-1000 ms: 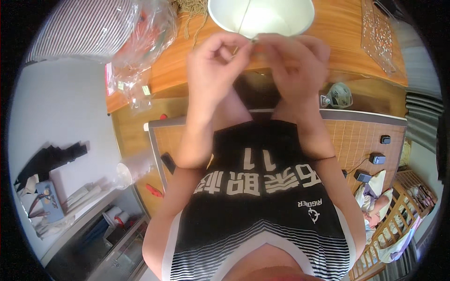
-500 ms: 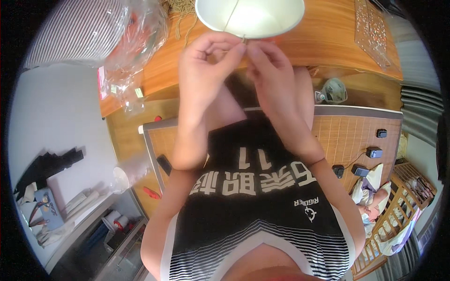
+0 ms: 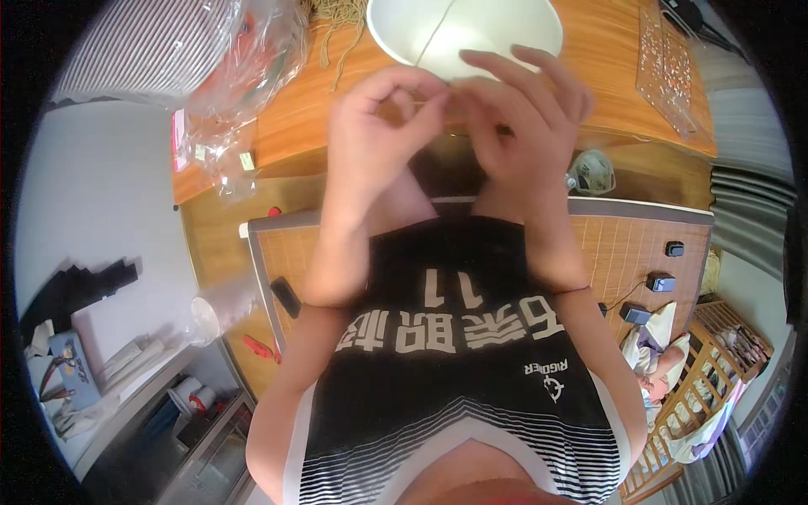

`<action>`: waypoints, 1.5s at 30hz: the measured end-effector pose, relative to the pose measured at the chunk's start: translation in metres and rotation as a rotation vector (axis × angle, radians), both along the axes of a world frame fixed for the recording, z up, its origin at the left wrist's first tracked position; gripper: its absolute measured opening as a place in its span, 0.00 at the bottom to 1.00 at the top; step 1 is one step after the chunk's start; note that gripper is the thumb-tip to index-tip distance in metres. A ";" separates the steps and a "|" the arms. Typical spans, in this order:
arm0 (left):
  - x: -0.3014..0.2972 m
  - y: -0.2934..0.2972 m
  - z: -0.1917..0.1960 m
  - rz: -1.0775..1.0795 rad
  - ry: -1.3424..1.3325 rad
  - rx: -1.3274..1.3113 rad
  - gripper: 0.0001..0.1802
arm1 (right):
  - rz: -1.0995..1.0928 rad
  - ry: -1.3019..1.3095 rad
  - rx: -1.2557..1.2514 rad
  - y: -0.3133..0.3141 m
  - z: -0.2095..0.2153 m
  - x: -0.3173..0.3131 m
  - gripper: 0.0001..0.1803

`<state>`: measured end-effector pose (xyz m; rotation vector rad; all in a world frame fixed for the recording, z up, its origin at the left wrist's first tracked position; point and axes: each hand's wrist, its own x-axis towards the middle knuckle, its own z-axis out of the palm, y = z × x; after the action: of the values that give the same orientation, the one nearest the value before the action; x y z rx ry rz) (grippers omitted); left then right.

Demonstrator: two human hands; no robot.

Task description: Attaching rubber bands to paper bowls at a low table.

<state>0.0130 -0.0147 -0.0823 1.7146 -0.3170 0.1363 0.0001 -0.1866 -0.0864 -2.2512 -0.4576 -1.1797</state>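
Observation:
Both hands are raised in front of my chest, just below a white bowl on the orange wooden table. My left hand pinches thumb and forefinger on a thin pale strand, which runs up across the bowl. My right hand sits close beside it, touching the same strand, its fingers fanned over the bowl's near rim. The strand's end between the fingertips is too fine to see.
A tangle of yellowish string and a crumpled clear plastic bag lie at the table's left. A clear studded tray lies at its right. Below are a woven mat with small black devices and a white mask.
My hands have dropped a little below the bowl's rim and drawn closer to me. My right hand's fingers have spread out. The pinch on the strand is kept.

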 end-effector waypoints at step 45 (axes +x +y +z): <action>0.011 0.006 -0.003 0.326 -0.804 0.539 0.17 | 0.379 0.553 0.076 -0.018 0.039 0.030 0.07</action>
<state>0.0239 -0.0090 -0.0851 2.1745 -0.7056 1.0752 0.0304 -0.2044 -0.0477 -2.1763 -0.5647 -0.3568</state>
